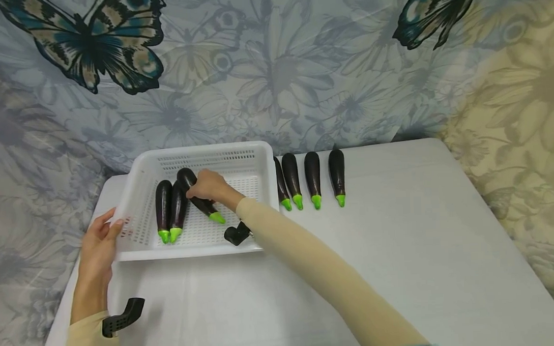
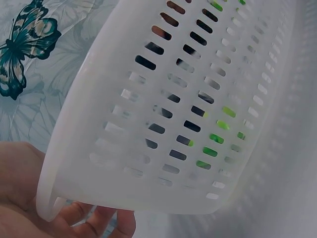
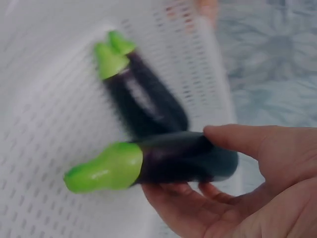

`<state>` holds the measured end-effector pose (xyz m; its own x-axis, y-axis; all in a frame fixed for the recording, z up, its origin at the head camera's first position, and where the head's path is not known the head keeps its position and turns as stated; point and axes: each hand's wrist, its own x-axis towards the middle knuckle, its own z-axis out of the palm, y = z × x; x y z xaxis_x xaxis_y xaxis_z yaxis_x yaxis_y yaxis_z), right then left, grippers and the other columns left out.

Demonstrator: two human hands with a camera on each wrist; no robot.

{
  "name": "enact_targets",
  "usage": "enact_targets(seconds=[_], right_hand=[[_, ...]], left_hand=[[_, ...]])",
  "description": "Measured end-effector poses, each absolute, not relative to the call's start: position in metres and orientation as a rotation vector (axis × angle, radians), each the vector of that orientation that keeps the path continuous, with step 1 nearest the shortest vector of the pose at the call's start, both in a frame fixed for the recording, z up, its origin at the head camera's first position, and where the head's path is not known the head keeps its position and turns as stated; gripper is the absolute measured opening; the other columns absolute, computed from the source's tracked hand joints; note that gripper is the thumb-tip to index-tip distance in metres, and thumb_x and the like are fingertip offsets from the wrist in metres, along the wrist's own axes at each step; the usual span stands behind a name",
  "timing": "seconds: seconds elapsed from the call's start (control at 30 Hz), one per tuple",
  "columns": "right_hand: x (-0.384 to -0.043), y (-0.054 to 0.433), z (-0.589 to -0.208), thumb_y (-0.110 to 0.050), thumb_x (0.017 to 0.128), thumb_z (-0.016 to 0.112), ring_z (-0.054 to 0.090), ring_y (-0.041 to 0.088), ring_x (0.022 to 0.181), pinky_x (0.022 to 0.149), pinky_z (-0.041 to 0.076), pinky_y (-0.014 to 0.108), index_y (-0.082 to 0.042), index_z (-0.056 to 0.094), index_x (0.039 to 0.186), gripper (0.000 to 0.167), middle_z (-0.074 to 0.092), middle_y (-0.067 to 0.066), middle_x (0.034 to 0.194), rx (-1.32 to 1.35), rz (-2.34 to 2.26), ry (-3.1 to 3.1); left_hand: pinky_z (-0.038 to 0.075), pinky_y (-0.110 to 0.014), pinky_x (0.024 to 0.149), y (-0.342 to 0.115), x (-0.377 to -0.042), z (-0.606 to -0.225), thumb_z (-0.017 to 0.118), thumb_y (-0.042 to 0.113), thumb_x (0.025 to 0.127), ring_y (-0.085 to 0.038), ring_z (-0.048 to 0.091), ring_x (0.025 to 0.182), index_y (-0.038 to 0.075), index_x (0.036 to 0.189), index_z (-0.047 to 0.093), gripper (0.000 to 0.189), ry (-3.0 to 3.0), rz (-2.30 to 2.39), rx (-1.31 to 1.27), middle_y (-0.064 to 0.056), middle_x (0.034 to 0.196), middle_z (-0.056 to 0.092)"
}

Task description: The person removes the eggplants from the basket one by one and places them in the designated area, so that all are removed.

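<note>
Inside the white plastic basket point(image 1: 202, 252), my right hand point(image 1: 212, 186) grips a dark purple eggplant point(image 1: 204, 205) with a green stem end. The right wrist view shows thumb and fingers around this eggplant point(image 3: 183, 157), slanted over two others. Those two, a left eggplant point(image 1: 163, 207) and its neighbour point(image 1: 178, 209), lie side by side in the basket. My left hand point(image 1: 98, 245) holds the basket's left side by its rim. In the left wrist view, the fingers of the left hand point(image 2: 96, 220) curl under the rim, and green stem ends show through the slots.
Right of the basket, several eggplants lie in a row on the white-covered table point(image 1: 389, 230), among them the rightmost eggplant point(image 1: 337, 173). Behind the table hangs a floral cloth point(image 1: 283, 76) with butterflies. A black wrist mount point(image 1: 124, 318) sits on the left sleeve.
</note>
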<state>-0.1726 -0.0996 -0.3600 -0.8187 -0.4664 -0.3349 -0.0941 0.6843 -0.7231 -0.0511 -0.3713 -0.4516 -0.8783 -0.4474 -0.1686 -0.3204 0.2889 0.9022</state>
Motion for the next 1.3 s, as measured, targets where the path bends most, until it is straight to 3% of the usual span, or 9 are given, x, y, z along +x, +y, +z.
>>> enact_targets(seconds=[0.07, 0.13, 0.2, 0.27, 0.33, 0.47, 0.6, 1.07, 1.3], right_hand=[[-0.172, -0.093, -0.353, -0.024, 0.090, 0.071, 0.052, 0.018, 0.060, 0.066, 0.057, 0.034, -0.005, 0.055, 0.075, 0.029, 0.046, 0.000, 0.065, -0.414, -1.092, 2.325], [-0.171, -0.085, -0.346, -0.023, 0.089, 0.073, 0.058, 0.019, 0.068, 0.068, 0.058, 0.037, 0.002, 0.062, 0.098, 0.029, 0.056, 0.004, 0.080, -0.366, -1.193, 2.263], [-0.171, -0.078, -0.340, -0.024, 0.089, 0.074, 0.061, 0.019, 0.074, 0.068, 0.058, 0.036, 0.004, 0.057, 0.124, 0.048, 0.062, 0.009, 0.098, -0.333, -1.259, 2.218], [-0.172, -0.072, -0.335, -0.025, 0.088, 0.074, 0.064, 0.019, 0.079, 0.071, 0.058, 0.037, 0.001, 0.046, 0.141, 0.065, 0.063, 0.011, 0.110, -0.300, -1.323, 2.174], [-0.172, -0.067, -0.330, -0.025, 0.089, 0.073, 0.066, 0.020, 0.080, 0.071, 0.058, 0.037, -0.002, 0.042, 0.144, 0.067, 0.065, 0.012, 0.108, -0.307, -1.348, 2.146], [-0.169, -0.057, -0.318, -0.026, 0.092, 0.070, 0.068, 0.021, 0.080, 0.067, 0.057, 0.033, -0.007, 0.036, 0.149, 0.069, 0.066, 0.012, 0.104, -0.380, -1.360, 2.147], [-0.164, -0.045, -0.304, -0.026, 0.093, 0.069, 0.067, 0.020, 0.078, 0.063, 0.056, 0.029, -0.010, 0.031, 0.152, 0.072, 0.065, 0.011, 0.104, -0.455, -1.361, 2.184], [-0.160, 0.012, -0.285, -0.023, 0.094, 0.068, 0.068, 0.026, 0.085, 0.071, 0.057, 0.034, -0.021, 0.019, 0.157, 0.080, 0.063, 0.015, 0.111, -0.487, -1.544, 2.170], [-0.164, 0.045, -0.282, -0.023, 0.094, 0.067, 0.066, 0.027, 0.097, 0.080, 0.056, 0.040, -0.027, 0.021, 0.156, 0.077, 0.059, 0.015, 0.119, -0.393, -1.669, 2.161]], left_hand=[[0.051, -0.021, 0.064, -0.366, -0.050, -0.444, 0.057, 0.042, 0.097, -0.003, 0.059, 0.093, 0.030, 0.148, 0.044, 0.054, -2.427, -1.674, 0.730, 0.002, 0.124, 0.057], [0.051, -0.022, 0.064, -0.366, -0.050, -0.445, 0.058, 0.041, 0.097, -0.003, 0.060, 0.092, 0.029, 0.147, 0.045, 0.054, -2.405, -1.704, 0.721, 0.002, 0.122, 0.057], [0.052, -0.022, 0.063, -0.373, -0.052, -0.453, 0.060, 0.043, 0.095, -0.003, 0.061, 0.091, 0.029, 0.147, 0.045, 0.055, -2.390, -1.712, 0.693, 0.003, 0.120, 0.058], [0.052, -0.021, 0.063, -0.373, -0.053, -0.452, 0.059, 0.043, 0.096, -0.003, 0.060, 0.092, 0.029, 0.147, 0.044, 0.056, -2.403, -1.687, 0.727, 0.001, 0.121, 0.057], [0.051, -0.019, 0.061, -0.365, -0.050, -0.441, 0.059, 0.041, 0.096, 0.000, 0.060, 0.088, 0.028, 0.147, 0.045, 0.055, -2.384, -1.692, 0.744, 0.005, 0.115, 0.057], [0.051, -0.020, 0.062, -0.347, -0.044, -0.419, 0.056, 0.038, 0.099, -0.002, 0.058, 0.090, 0.028, 0.148, 0.044, 0.051, -2.399, -1.674, 0.800, 0.004, 0.118, 0.057], [0.051, -0.020, 0.063, -0.358, -0.047, -0.435, 0.058, 0.044, 0.096, -0.003, 0.059, 0.092, 0.032, 0.146, 0.046, 0.053, -2.395, -1.677, 0.753, 0.005, 0.121, 0.056], [0.052, -0.022, 0.062, -0.376, -0.054, -0.458, 0.060, 0.044, 0.095, -0.006, 0.059, 0.096, 0.034, 0.146, 0.046, 0.053, -2.394, -1.671, 0.752, 0.002, 0.124, 0.056], [0.051, -0.020, 0.064, -0.360, -0.048, -0.438, 0.058, 0.046, 0.095, -0.005, 0.057, 0.096, 0.033, 0.146, 0.045, 0.054, -2.380, -1.694, 0.808, 0.002, 0.127, 0.054]])
